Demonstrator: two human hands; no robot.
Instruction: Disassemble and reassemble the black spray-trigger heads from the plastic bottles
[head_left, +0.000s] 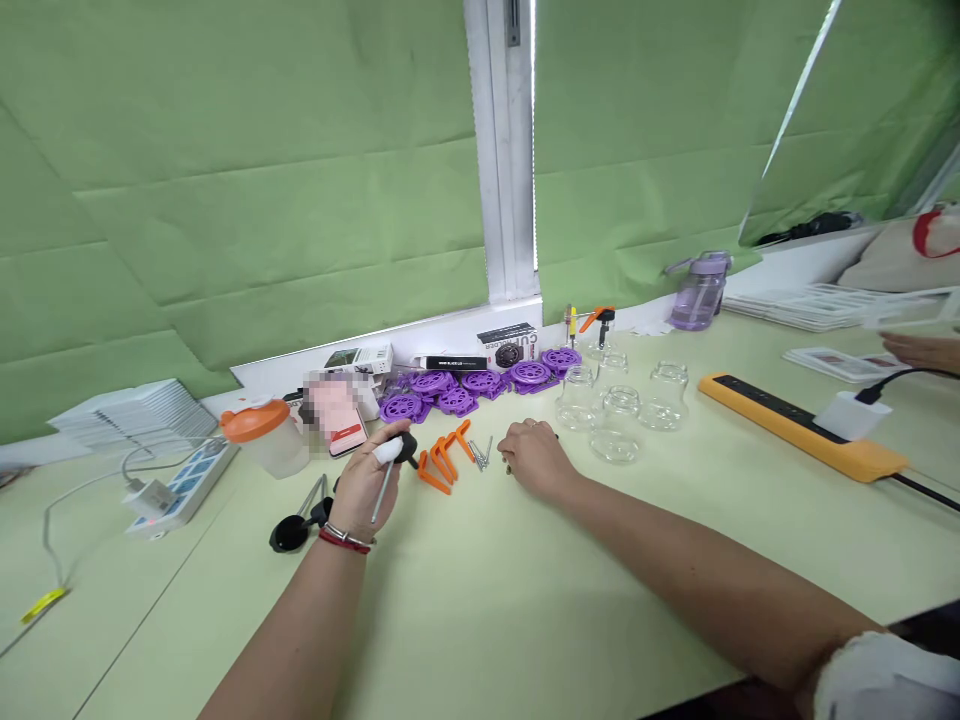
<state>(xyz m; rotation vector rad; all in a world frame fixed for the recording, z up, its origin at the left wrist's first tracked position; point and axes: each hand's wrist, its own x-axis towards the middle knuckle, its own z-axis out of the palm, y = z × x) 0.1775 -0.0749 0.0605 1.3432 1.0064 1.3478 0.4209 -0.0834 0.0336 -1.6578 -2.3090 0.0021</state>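
left hand (369, 478) had a black-headed metal rod (384, 487) gripped, screws (478, 457) lay just left of the nearer right hand (535, 456), couldn't tell its grip tbh

I see a white covering (388, 450) on one digit of the left hand (362, 490), at eight o'clock. Between seven and eight, a silvery bangle (349, 537) and a red band (343, 544) circle its wrist (355, 525). At four, a white, wavy-edged sleeve (885, 682) covers part of the right arm (675, 540).
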